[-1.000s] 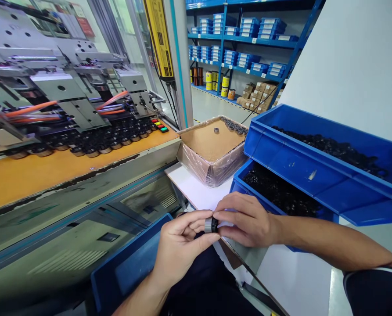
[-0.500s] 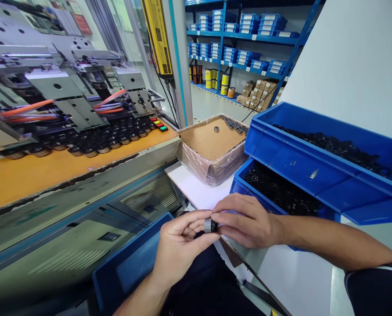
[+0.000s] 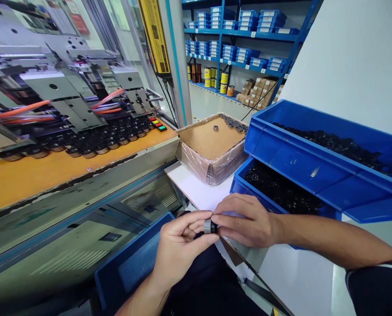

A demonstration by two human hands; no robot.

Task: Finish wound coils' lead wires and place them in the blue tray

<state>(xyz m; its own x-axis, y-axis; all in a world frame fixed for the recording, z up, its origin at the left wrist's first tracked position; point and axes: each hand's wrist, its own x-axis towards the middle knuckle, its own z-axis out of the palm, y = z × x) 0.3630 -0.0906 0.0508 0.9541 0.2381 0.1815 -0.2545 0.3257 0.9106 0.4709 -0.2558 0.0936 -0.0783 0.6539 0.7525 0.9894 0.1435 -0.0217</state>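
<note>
Vs. a sec ago almost nothing is changed: L hand (image 3: 179, 245) and R hand (image 3: 248, 221) both pinch w/ closed fingers the small grey-and-black ring part (image 3: 208, 226), between them above the lap (image 3: 212, 285), so prob. same handling step goes on.

Head-worn camera, facing forward and down; left hand (image 3: 178, 245), right hand (image 3: 251, 223) near, blue shelving (image 3: 264, 36) far.

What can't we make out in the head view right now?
All head view:
Small grey-and-black part: far side hidden by the left hand and right hand.
Lower blue bin: back contents hidden by the upper blue bin.
Machine: cut off by the left edge.
Yellow device: print too small to read.
</note>
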